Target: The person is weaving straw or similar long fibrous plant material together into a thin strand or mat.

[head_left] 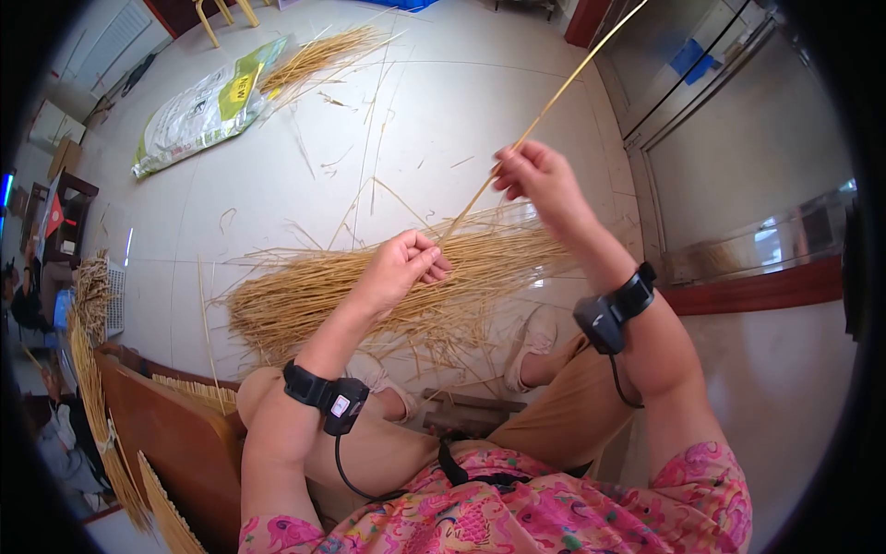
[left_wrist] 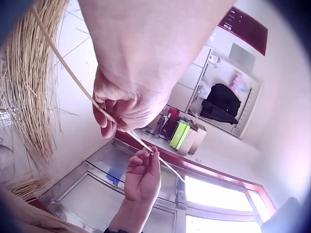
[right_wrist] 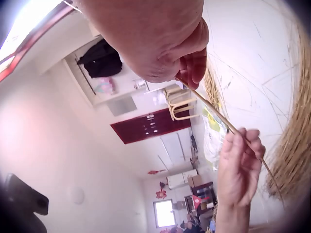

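One long straw stalk (head_left: 577, 72) runs slantwise between both hands in the head view, its far end rising to the upper right. My left hand (head_left: 401, 266) pinches it low, over a big heap of straw stalks (head_left: 305, 300) on the floor. Higher up the same stalk, my right hand (head_left: 544, 185) holds it between thumb and fingers. The left wrist view shows the stalk (left_wrist: 63, 60) passing through the curled left fingers. In the right wrist view the stalk (right_wrist: 214, 109) spans the space between the two hands.
A white and green sack (head_left: 198, 115) with straw poking out lies at the upper left. Loose bits of straw litter the tiled floor (head_left: 443, 102). A brown wooden board (head_left: 171, 434) stands by the left leg, near a tied straw bundle (head_left: 101, 434). Glass doors (head_left: 738, 157) are at right.
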Demonstrator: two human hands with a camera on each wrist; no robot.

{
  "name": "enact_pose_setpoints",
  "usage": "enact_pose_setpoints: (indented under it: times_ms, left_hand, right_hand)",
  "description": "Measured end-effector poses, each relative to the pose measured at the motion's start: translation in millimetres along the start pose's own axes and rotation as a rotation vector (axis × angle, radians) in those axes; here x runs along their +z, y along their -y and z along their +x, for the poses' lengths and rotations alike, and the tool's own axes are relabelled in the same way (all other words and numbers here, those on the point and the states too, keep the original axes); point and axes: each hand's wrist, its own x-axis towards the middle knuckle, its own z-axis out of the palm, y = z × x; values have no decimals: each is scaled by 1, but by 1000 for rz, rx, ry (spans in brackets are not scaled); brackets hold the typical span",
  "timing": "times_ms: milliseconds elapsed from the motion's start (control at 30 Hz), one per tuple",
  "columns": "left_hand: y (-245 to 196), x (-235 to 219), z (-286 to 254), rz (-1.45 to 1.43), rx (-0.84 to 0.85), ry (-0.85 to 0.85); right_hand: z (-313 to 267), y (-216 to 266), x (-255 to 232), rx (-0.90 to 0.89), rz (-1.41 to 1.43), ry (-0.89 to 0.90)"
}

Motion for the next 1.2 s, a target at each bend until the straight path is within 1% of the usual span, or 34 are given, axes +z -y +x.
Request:
enact_pose_setpoints:
  times_ms: [67,133,200,300,433,533,633,733,833,933,1033,1067,1167,1200]
  left_hand:
    - [0,2,3,-3,46,-75]
    - [-3,1,4,4,81,-134]
    - [-7,-1,3,1,98,-156]
    - [-12,-3,3,-8,119,-165]
    - [-14,-4,4,21,189,-154]
    - [-12,-2,5,82,220,-211]
    - [-9,-5,8,189,235,-272]
    - [-9,-7,10,-26,243,-298]
    - [-12,-13,10,-131,258,-340]
    - [-14,-15,8,-204,238,-387]
    - [-15,-17,7,-271,206,-490]
    - [-15,-21,8,-285,211,-557]
    - [-17,-43,6,-219,60,-628]
    - [-20,-49,3,-199,18,-608]
  right_hand:
    - [-9,-5,18,39,-31,93]
    - [-14,-12,27,67,-70,141]
    - [-18,-17,32,71,-80,197]
    - [-23,-21,39,71,-15,210]
    - [-28,-20,44,123,-72,280]
    - [-29,-27,47,144,-34,317]
    - [-28,-29,49,129,-41,305]
    - [-29,-28,49,147,-22,297]
    - [-26,-29,48,99,46,250]
    - [-25,-29,46,101,90,243]
    - [-25,-22,47,85,125,213]
    - [-24,-20,45,69,105,198]
    - [-19,-10,32,31,21,148]
    - [-17,-6,27,22,-25,131]
